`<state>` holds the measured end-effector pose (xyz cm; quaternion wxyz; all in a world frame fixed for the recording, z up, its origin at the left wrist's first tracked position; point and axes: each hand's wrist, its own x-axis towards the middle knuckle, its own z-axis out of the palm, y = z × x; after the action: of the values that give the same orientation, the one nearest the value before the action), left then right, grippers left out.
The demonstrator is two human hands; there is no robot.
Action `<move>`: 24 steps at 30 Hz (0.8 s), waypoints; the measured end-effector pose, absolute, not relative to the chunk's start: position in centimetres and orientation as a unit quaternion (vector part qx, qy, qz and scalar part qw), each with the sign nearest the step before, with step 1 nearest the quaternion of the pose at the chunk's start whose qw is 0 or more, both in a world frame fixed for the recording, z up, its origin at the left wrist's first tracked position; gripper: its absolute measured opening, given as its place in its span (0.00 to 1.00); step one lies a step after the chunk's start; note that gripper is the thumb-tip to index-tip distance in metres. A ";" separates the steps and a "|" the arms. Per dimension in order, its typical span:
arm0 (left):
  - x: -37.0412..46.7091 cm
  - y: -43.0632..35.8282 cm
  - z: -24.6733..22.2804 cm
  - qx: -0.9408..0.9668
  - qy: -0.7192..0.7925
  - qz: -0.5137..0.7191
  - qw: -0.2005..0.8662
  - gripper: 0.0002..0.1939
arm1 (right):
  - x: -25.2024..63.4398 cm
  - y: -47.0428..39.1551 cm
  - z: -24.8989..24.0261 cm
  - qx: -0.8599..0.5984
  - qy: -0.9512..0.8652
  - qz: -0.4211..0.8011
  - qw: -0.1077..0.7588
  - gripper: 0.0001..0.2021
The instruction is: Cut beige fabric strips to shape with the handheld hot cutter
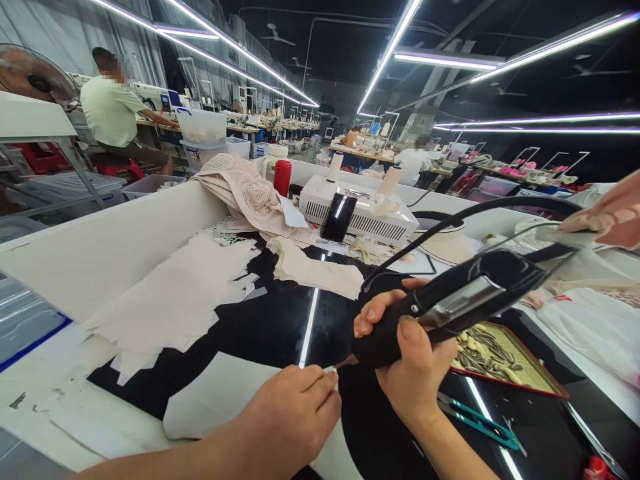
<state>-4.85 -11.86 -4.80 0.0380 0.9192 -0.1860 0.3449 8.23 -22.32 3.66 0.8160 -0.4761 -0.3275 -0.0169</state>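
My right hand (417, 363) wraps round a black corded handheld power tool (465, 293) with a silver strip on its side. The tool slants down to the left, its lower end near my other hand. My left hand (293, 413) is closed, thumb and fingers pinched together just left of that end. A small pale bit shows at its fingertips; I cannot make out what it is. Under the left hand, a pale sheet (215, 387) lies on the glossy black tabletop (280, 327).
Stacked pale fabric pieces (185, 287) lie left, a smaller pile (320, 270) ahead. Behind stand a phone (339, 217), white vented box (313, 200) and red bottle (283, 177). Right are teal thread snips (483, 423), a seed tray (545, 381) and another hand (617, 210) near the cord.
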 end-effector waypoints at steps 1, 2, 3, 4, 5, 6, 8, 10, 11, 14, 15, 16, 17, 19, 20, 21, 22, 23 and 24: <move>-4.9 -11.8 -4.9 0.920 -0.187 0.343 0.035 0.09 | 8.2 -22.3 3.6 -0.473 -0.329 -0.017 0.817 0.19; -4.9 -11.8 -5.0 0.921 -0.187 0.339 0.032 0.08 | 8.2 -22.3 3.6 -0.472 -0.330 -0.015 0.817 0.20; -4.9 -11.8 -5.1 0.923 -0.187 0.336 0.030 0.09 | 8.2 -22.2 3.6 -0.473 -0.332 -0.014 0.816 0.20; -5.0 -11.8 -5.2 0.924 -0.187 0.333 0.029 0.09 | 8.1 -22.2 3.5 -0.475 -0.333 -0.013 0.814 0.19; -5.0 -11.8 -5.3 0.925 -0.187 0.329 0.028 0.09 | 8.1 -22.2 3.5 -0.479 -0.331 -0.014 0.813 0.19; -5.1 -11.8 -5.3 0.927 -0.189 0.323 0.028 0.09 | 8.1 -22.2 3.5 -0.481 -0.330 -0.013 0.812 0.18; -5.2 -11.7 -5.4 0.932 -0.190 0.308 0.028 0.10 | 8.0 -22.1 3.6 -0.479 -0.324 -0.014 0.816 0.19; -5.2 -11.7 -5.3 0.936 -0.188 0.297 0.030 0.11 | 7.9 -22.0 3.8 -0.471 -0.319 -0.016 0.822 0.20; -5.2 -11.8 -5.2 0.937 -0.185 0.296 0.031 0.12 | 7.9 -22.0 3.9 -0.468 -0.318 -0.018 0.825 0.20; -5.2 -11.8 -4.9 0.934 -0.180 0.309 0.022 0.11 | 7.7 -21.8 4.1 -0.467 -0.321 -0.014 0.824 0.21; -5.1 -11.9 -4.8 0.932 -0.177 0.316 0.019 0.11 | 7.6 -21.8 4.0 -0.469 -0.324 -0.010 0.822 0.21; -5.1 -11.9 -4.7 0.930 -0.174 0.325 0.019 0.10 | 7.5 -21.8 4.0 -0.470 -0.328 -0.005 0.820 0.21; -5.0 -11.9 -4.7 0.928 -0.171 0.331 0.020 0.09 | 7.4 -21.8 3.9 -0.469 -0.331 -0.001 0.819 0.20; -5.0 -11.9 -4.5 0.926 -0.172 0.336 0.023 0.07 | 7.3 -21.8 3.7 -0.467 -0.333 0.002 0.819 0.18; -4.9 -11.8 -4.5 0.925 -0.175 0.335 0.024 0.07 | 7.3 -21.7 3.5 -0.466 -0.334 0.002 0.819 0.18; -4.9 -11.8 -4.4 0.925 -0.180 0.332 0.025 0.07 | 7.3 -21.7 3.4 -0.466 -0.336 0.002 0.818 0.17; -4.9 -11.7 -4.4 0.925 -0.187 0.331 0.026 0.06 | 7.4 -21.7 3.3 -0.466 -0.337 0.003 0.818 0.16; -4.9 -11.7 -4.4 0.923 -0.191 0.332 0.027 0.06 | 7.5 -21.8 3.2 -0.467 -0.339 0.005 0.817 0.16; -4.8 -11.7 -4.5 0.922 -0.192 0.336 0.027 0.06 | 7.6 -21.9 3.2 -0.470 -0.341 0.005 0.814 0.16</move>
<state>-4.82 -11.69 -4.48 0.0265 0.9217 -0.1919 0.3359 7.58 -21.94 3.18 0.8137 -0.4705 -0.3412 0.0045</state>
